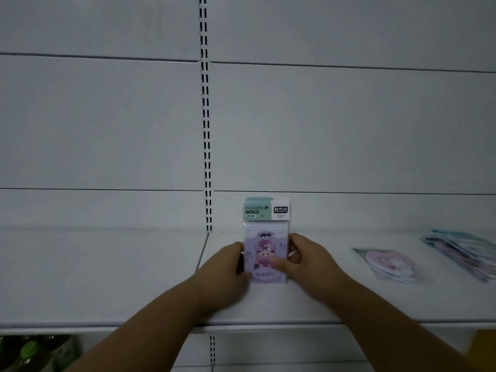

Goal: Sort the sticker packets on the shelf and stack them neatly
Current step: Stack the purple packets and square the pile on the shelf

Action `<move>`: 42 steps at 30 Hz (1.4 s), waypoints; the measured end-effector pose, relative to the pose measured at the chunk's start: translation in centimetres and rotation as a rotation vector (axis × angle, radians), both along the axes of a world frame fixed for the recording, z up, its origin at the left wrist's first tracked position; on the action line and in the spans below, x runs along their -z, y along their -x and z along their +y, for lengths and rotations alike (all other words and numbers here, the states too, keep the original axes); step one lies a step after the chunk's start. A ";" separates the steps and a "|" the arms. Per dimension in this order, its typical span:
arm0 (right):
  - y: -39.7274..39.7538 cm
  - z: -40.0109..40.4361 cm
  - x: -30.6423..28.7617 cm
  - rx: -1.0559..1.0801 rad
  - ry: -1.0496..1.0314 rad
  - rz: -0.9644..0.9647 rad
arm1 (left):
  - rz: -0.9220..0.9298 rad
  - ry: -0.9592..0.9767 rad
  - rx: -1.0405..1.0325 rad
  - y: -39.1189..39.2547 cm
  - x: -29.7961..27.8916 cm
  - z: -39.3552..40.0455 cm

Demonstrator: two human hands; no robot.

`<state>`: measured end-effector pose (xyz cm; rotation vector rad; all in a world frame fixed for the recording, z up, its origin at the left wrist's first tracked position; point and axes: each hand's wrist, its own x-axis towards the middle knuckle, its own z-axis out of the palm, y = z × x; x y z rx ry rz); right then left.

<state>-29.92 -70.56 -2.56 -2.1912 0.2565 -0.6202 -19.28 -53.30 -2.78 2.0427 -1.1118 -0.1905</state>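
Observation:
A purple sticker packet [266, 237] with a mint green header card stands upright on the white shelf [308, 302], near the middle. My left hand [228, 264] grips its left edge and my right hand [300, 257] grips its right edge, thumb across the front. To the right, a packet with a pink heart-shaped design [389, 264] lies flat on the shelf. Farther right, a loose pile of several packets [461, 251] lies fanned out and blurred at the frame edge.
The shelf's white back panel [107, 130] rises behind, with a slotted upright [205, 116] just left of the held packet. The left shelf section [94, 272] adjoins at a seam. Green packaged goods [29, 353] sit on the level below, at the lower left.

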 end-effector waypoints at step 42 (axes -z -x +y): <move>0.9 -0.5 1.2 0.199 0.471 0.222 | -0.423 -0.179 -0.222 -0.8 1.1 0.0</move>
